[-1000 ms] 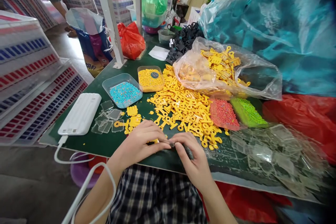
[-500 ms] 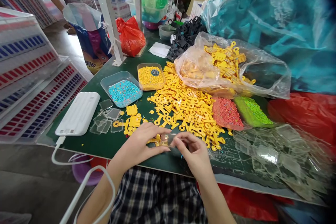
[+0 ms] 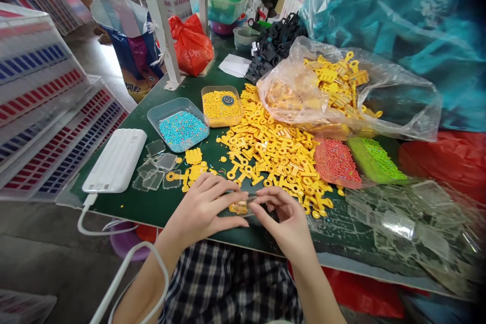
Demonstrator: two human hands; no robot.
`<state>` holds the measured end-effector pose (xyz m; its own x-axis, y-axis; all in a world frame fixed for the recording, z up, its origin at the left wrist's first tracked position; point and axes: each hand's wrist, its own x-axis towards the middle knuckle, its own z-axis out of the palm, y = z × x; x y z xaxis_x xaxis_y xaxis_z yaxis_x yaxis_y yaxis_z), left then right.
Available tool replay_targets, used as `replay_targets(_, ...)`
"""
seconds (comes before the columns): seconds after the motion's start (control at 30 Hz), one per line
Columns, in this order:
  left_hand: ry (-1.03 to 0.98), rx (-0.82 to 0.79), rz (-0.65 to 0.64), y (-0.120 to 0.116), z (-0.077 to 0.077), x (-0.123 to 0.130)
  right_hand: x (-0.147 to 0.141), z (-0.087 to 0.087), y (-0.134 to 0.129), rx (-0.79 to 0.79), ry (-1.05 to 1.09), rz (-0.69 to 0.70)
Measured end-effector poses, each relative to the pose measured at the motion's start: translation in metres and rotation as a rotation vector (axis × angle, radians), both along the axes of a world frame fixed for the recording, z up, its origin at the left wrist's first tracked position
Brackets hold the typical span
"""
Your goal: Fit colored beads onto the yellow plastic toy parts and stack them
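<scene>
Between my two hands, low over the table's front edge, is a small yellow plastic piece (image 3: 238, 207) with a clear plastic cover (image 3: 250, 199) at its right side. My left hand (image 3: 207, 205) grips the yellow piece between thumb and fingers. Thumb and fingertips of my right hand (image 3: 283, 215) pinch the clear cover; its far edge is hidden by the fingers. Just beyond my hands lies a heap of yellow plastic pieces (image 3: 281, 154). A few clear plastic covers (image 3: 154, 167) lie to the left, close to some loose yellow pieces (image 3: 193, 156).
Trays of blue beads (image 3: 182, 129), yellow beads (image 3: 222, 104), red beads (image 3: 337, 162) and green beads (image 3: 375, 159) stand around the heap. A white power bank (image 3: 115, 161) with a cable sits at left. Many clear covers (image 3: 413, 228) lie at right, behind them a teal bag (image 3: 398, 50).
The view has shifted slightly. The clear cover, which stuck out over the yellow piece's right side, now sits flatter against it, and my fingers have closed in around both.
</scene>
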<state>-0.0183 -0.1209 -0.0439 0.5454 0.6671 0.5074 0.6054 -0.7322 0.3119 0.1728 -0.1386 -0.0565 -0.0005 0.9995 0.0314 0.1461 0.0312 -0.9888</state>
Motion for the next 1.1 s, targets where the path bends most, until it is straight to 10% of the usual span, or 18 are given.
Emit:
replay_targets(0.27,-0.028,0.058,0.032,-0.003,-0.003,-0.001,-0.004,-0.003,0.000,-0.022,0.065,-0.017)
replay_targets(0.53,0.038,-0.303,0.088,0.000,-0.006,-0.009,0.015,-0.001,0.000,0.362,-0.469,0.079)
replay_targets(1.1,0.113,-0.323,0.098,0.000,-0.007,-0.009,0.023,-0.008,0.002,0.480,-0.775,0.251)
